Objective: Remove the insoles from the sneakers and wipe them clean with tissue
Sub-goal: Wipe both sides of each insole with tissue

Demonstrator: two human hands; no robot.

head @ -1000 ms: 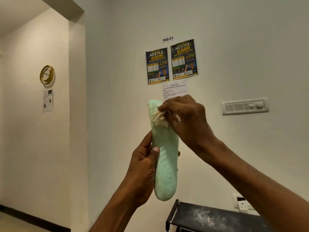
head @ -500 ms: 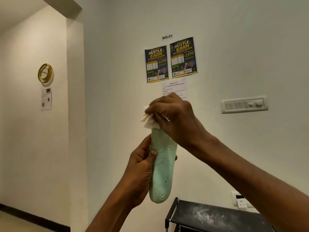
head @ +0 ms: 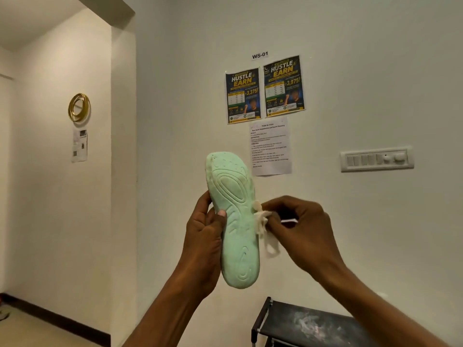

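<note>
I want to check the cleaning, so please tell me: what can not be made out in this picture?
Head view: the far face of the insole, turned away from the camera.
Head view: most of the tissue, bunched in the right hand and blurred.
Head view: the print on the wall sheet, too small.
Head view: the black rack, cut by the bottom edge.

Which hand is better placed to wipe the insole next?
Right, most likely. The right hand pinches the tissue at the insole's right edge. The left hand is busy: it grips the insole at mid-length, holding it upright, and has no tissue.
</note>
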